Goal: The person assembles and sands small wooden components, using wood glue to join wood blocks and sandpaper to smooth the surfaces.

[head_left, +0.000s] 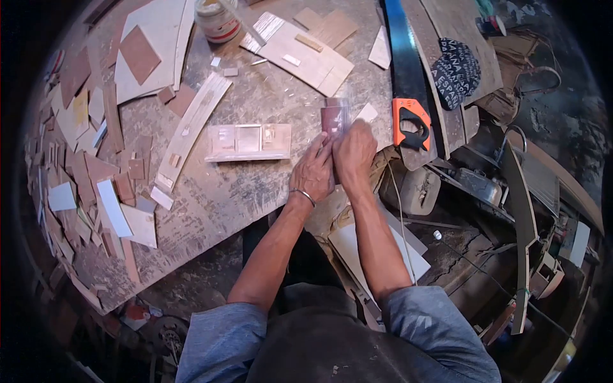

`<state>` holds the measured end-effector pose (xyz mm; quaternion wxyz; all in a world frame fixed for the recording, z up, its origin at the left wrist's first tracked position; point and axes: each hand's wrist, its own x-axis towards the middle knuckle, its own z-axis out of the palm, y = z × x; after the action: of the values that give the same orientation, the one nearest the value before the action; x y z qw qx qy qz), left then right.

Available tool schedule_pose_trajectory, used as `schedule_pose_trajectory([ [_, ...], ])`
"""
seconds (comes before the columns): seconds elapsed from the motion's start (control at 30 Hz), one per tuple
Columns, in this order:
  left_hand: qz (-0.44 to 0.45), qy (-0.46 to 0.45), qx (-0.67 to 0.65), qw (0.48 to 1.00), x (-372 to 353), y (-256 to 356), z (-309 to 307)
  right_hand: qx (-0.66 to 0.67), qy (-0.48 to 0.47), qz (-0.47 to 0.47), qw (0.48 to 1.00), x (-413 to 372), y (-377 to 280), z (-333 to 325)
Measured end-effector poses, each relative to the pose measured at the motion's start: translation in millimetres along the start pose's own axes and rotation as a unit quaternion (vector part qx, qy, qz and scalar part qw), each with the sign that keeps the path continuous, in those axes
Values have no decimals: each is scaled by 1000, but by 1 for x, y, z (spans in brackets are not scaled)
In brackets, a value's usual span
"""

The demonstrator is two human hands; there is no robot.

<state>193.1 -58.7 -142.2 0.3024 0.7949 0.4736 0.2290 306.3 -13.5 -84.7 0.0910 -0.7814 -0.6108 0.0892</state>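
Note:
A reddish-brown strip that looks like sandpaper (331,120) lies near the table's front edge, its lower end hidden by my hands. My left hand (314,167), with a bracelet at the wrist, presses its fingers onto the strip's near end. Beside it, my right hand (355,152) is closed in a fist at the strip's right side. Slight blur surrounds its fingers, and what they hold is hidden. Left of my hands sits a small pale wooden box with compartments (249,142). A small pale wood chip (367,113) lies just beyond my right knuckles.
A handsaw with an orange handle (408,121) lies to the right, near a dark printed cap (456,73). A jar (218,22) and a flat wooden panel (300,54) are at the back. A long wood strip (191,134) and many offcuts (96,172) cover the left.

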Motion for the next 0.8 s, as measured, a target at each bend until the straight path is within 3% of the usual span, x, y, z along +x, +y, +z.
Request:
schedule_pose_trajectory([
  [0.13, -11, 14, -17, 1000, -2, 0, -2, 10, -3, 38, 999, -26, -3, 7],
  [0.3, -9, -13, -16, 1000, -9, -5, 2, -15, 8, -47, 999, -2, -5, 5],
  [0.43, -14, 28, -59, 998, 4, -3, -4, 11, 7, 36, 999, -13, -7, 5],
  [0.53, -14, 51, -86, 995, -5, -5, -1, -14, 26, -64, 998, -1, 0, 6],
  [0.67, -6, 66, -94, 993, 2, -3, -5, 29, 18, -29, 999, -14, 2, 6],
  [0.7, -8, 64, -93, 994, 1, -3, -6, 16, 33, -89, 995, -2, 5, 5],
  [0.8, -8, 58, -93, 994, -3, -1, -8, 9, 31, -72, 997, -17, 12, 12],
])
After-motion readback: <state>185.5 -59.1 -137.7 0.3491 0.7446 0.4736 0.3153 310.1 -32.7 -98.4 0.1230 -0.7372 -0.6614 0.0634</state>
